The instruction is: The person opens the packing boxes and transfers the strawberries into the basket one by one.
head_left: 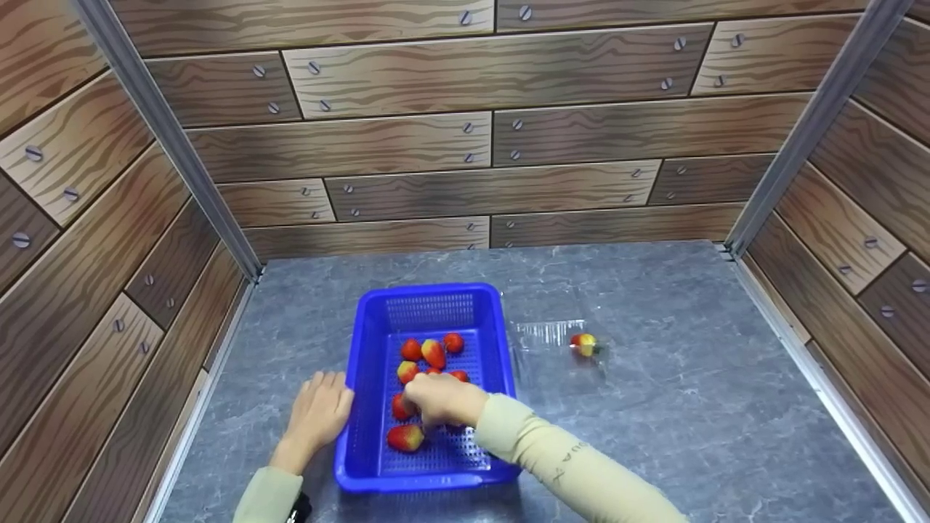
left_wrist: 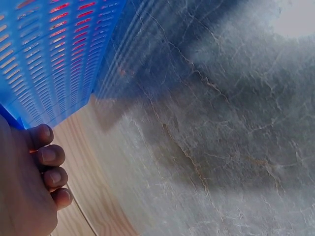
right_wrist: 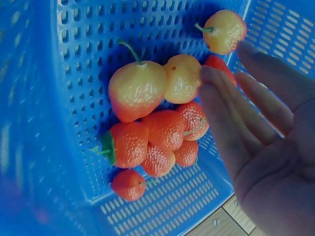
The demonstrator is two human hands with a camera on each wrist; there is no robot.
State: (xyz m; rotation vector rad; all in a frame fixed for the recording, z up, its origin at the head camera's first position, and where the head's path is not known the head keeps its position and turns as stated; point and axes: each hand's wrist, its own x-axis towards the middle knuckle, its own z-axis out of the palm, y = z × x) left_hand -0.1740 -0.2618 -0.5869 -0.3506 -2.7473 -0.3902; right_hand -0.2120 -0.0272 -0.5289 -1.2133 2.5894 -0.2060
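A blue plastic basket (head_left: 501, 319) with slotted walls holds several red and red-yellow strawberries (head_left: 405, 438). My left hand (head_left: 320, 410) grips its left rim from outside; the left wrist view shows curled fingertips (left_wrist: 56, 177) by the slotted wall. Inside the basket, my right hand (head_left: 443, 399) reaches down among the fruit. In the right wrist view its fingers (right_wrist: 256, 105) are fairly straight, with fingertips right at a red strawberry (right_wrist: 220, 68) they partly hide. Close to these fingers lies a yellowish strawberry (right_wrist: 224, 32) with a green stem.
Right of the basket, a clear plastic box (head_left: 550, 334) stands on the grey marbled table (head_left: 690, 407), with one red-yellow strawberry (head_left: 585, 345) at its right side. Wood-patterned panels (head_left: 407, 145) enclose the table at the back and both sides.
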